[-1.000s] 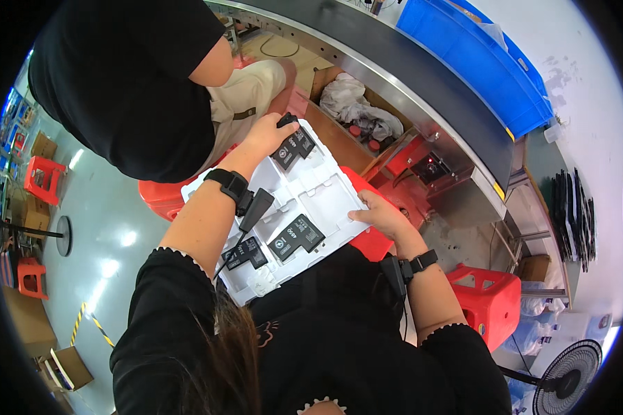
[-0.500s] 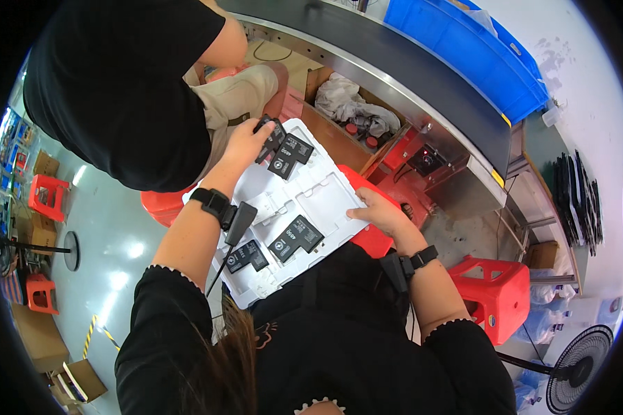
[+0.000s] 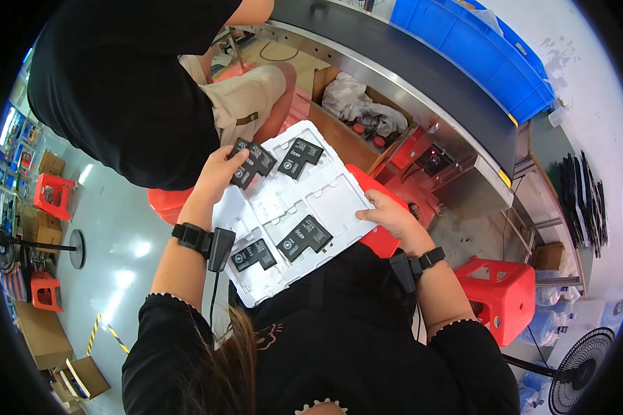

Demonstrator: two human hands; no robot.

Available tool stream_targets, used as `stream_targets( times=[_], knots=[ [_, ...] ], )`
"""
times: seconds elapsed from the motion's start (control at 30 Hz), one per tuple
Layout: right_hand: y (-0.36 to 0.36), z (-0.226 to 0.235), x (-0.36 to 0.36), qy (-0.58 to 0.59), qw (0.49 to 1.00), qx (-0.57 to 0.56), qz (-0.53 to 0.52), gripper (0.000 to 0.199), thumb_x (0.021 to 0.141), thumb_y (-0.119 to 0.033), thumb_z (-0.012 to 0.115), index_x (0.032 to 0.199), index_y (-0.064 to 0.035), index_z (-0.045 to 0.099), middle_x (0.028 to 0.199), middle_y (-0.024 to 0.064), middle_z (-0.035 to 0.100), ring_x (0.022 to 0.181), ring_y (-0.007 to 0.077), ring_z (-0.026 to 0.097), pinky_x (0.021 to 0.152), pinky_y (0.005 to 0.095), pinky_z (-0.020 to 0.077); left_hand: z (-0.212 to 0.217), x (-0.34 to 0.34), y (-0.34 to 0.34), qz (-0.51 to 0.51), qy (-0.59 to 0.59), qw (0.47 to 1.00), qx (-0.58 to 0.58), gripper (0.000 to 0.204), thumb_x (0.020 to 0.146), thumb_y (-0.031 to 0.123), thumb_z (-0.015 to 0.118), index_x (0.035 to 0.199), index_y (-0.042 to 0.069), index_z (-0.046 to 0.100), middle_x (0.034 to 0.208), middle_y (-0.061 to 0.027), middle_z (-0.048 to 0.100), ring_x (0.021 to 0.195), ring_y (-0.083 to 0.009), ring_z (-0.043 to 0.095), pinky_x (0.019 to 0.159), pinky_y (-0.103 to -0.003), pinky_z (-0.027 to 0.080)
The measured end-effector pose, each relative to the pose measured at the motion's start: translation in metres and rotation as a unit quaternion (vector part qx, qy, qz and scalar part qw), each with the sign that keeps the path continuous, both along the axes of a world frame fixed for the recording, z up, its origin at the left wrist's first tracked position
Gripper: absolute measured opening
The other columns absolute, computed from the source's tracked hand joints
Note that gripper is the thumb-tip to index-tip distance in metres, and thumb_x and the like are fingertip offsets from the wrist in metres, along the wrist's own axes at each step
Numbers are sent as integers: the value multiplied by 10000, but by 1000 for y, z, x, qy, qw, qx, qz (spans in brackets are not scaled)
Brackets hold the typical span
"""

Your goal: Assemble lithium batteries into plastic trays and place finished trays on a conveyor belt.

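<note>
My left hand (image 3: 217, 174) pinches a black L-shaped battery (image 3: 255, 164) between thumb and fingers, over the upper left side of a white moulded plastic tray (image 3: 336, 200). My right hand (image 3: 389, 214) grips the tray's right edge, thumb on top and its other fingers partly hidden. Three more black batteries rest in the tray's compartments: one at the far end (image 3: 300, 158), one at the near middle (image 3: 304, 238) and a smaller one at the near left (image 3: 253, 256). The tray lies tilted in front of my body.
A person in a black top (image 3: 124, 90) sits close at the far left. Beyond the tray runs a dark conveyor belt (image 3: 394, 52) carrying a blue crate (image 3: 474, 55). Below it stands an open box (image 3: 325, 119) with plastic bags. A red stool (image 3: 498, 297) and a fan (image 3: 581, 370) are at right.
My left hand has drawn back left and nearer with its battery, away from the far battery, which now shows fully. My right hand still holds the tray, which has shifted slightly right.
</note>
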State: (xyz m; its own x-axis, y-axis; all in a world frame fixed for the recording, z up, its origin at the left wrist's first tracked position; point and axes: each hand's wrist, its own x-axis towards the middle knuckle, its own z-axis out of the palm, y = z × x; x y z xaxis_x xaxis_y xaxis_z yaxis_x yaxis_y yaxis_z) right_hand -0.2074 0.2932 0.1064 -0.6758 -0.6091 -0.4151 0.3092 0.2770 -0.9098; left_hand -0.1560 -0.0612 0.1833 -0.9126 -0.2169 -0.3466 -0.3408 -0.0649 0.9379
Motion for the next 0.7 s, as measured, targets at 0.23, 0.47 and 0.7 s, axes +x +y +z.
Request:
stream_targets(
  times=[0.23, 0.47, 0.7],
  knots=[
    [-3, 6, -3, -23, 1000, 8, 10, 478, 757, -110, 698, 1158, 61, 502, 1039, 110, 583, 975, 195, 549, 818, 291, 436, -15, 1, -6, -25, -53, 993, -103, 271, 826, 131, 647, 1048, -17, 597, 843, -55, 634, 712, -134, 598, 624, -280, 482],
    [-2, 4, -2, -15, 1000, -8, 7, 489, 760, -108, 695, 1168, 71, 495, 1029, 119, 591, 947, 195, 566, 783, 291, 449, -28, -17, -13, -43, 4, 980, -194, 255, 815, 139, 644, 1005, -26, 603, 837, -69, 632, 735, -136, 587, 662, -278, 461],
    [-2, 10, 0, -22, 1000, 5, 4, 466, 763, -111, 690, 1155, 58, 502, 992, 110, 596, 884, 186, 573, 704, 285, 448, -34, -14, 5, 55, 164, 921, -349, 249, 811, 127, 629, 1002, -29, 595, 831, -151, 636, 748, -239, 609, 707, -330, 466]
  ],
)
